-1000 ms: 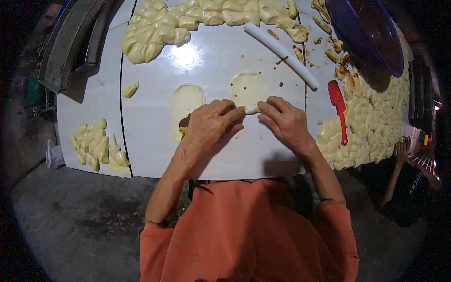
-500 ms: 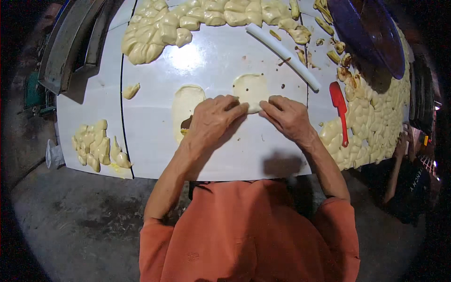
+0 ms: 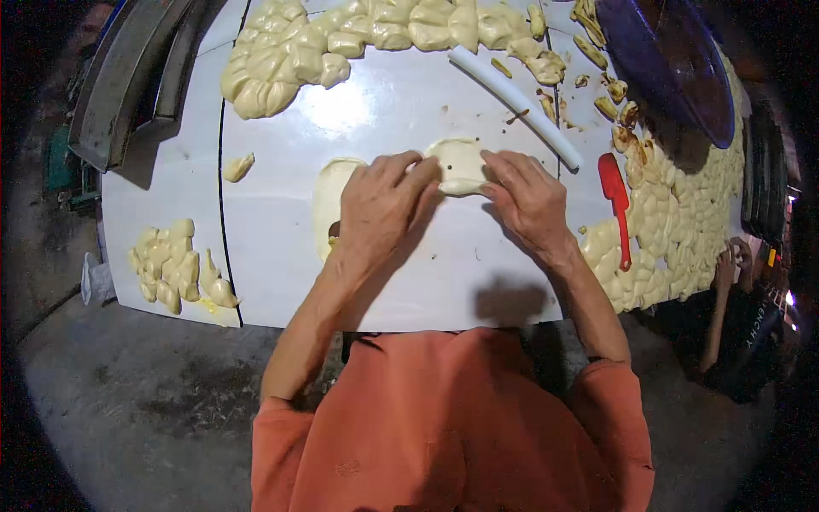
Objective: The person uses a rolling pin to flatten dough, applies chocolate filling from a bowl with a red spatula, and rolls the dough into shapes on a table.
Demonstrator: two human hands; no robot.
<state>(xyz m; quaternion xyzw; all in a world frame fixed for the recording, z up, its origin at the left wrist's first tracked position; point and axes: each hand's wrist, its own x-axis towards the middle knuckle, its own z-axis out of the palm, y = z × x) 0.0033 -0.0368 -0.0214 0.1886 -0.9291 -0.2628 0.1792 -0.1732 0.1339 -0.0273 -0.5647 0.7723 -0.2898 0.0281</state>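
Note:
A flattened piece of pale dough [image 3: 462, 156] lies on the white tabletop in front of me, its near edge folded over into a thick lip. My left hand [image 3: 388, 200] pinches the left end of that fold between thumb and fingers. At the right end, the curled fingers and thumb of my right hand [image 3: 531, 198] grip the dough too. Beside my left hand is a second flat oval of dough [image 3: 331, 183], partly covered by the hand. A dark brown filling [image 3: 333, 229] with a yellow bit shows at its lower part.
Dough lumps [image 3: 341, 43] line the far side, with more dough [image 3: 171, 269] at left. A white rolling pin [image 3: 516, 107], a red spatula [image 3: 616, 200], banana-like pieces [image 3: 606, 107] and a purple basin [image 3: 674, 68] stand right. Metal troughs [image 3: 128, 85] sit far left. Another person's arm [image 3: 721, 299] shows right.
Both hands have shifted slightly away from me and lifted apart a little. The near edge of the dough between them now shows as a wider fold.

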